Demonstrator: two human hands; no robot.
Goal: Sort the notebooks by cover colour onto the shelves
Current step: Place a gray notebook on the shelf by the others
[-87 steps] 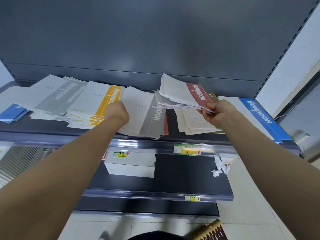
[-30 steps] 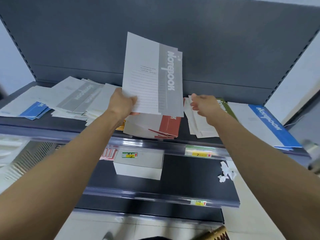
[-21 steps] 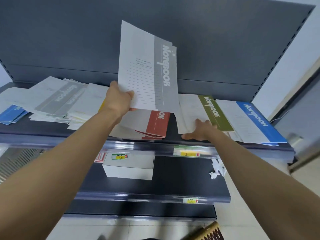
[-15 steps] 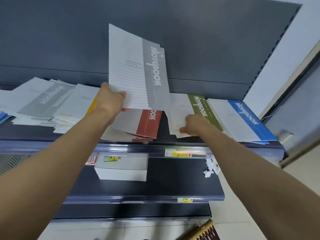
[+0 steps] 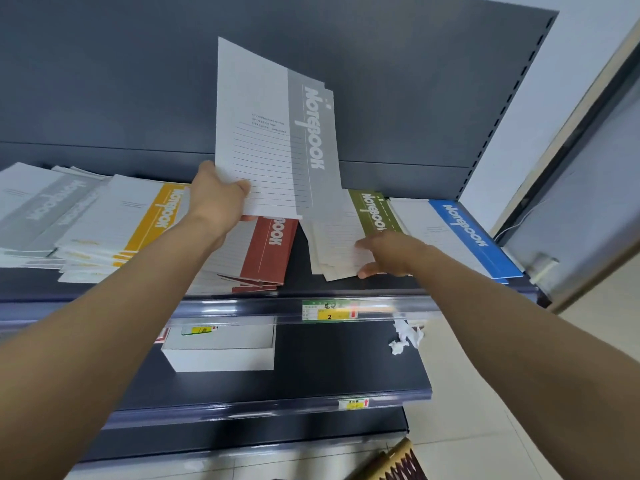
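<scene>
Across the whole upper frame, the dark grey back panel (image 5: 104, 81) of a shelf unit, bare above the stacks, with plenty of open room there. Below it, running left to right through the middle, the upper shelf (image 5: 299, 270), closed at the front by a clear rail (image 5: 242, 310). Under that, at lower centre, the lower shelf (image 5: 329, 368), mostly bare dark surface.

Held upright against the panel at upper centre, clear of every stack: grey notebooks (image 5: 277, 133), a few together with edges slightly stepped. Pinched at their lower left corner by the left hand (image 5: 216, 199), thumb on the front cover, arm extended from the lower left.

Flat on the upper shelf, from left edge to right:
- a grey stack (image 5: 45, 206), loosely fanned
- a yellow stack (image 5: 152, 216), just beside it and overlapping
- a red stack (image 5: 266, 251), directly below the held notebooks, front corners close to the rail
- a green stack (image 5: 374, 213)
- a blue stack (image 5: 464, 230), reaching the shelf's right end

Between red and green, a narrow strip of bare shelf.

On the green stack's near right corner, the right hand (image 5: 388, 254), palm down, fingers laid over the top cover, thumb hooked at the near edge, the corner clamped between them. Hands well apart, left high, right low.

On the lower shelf at centre left, a white box (image 5: 221, 351). On the rail, a green-and-yellow price label (image 5: 329, 310). At the lower shelf's right side, a crumpled paper scrap (image 5: 405, 339).
</scene>
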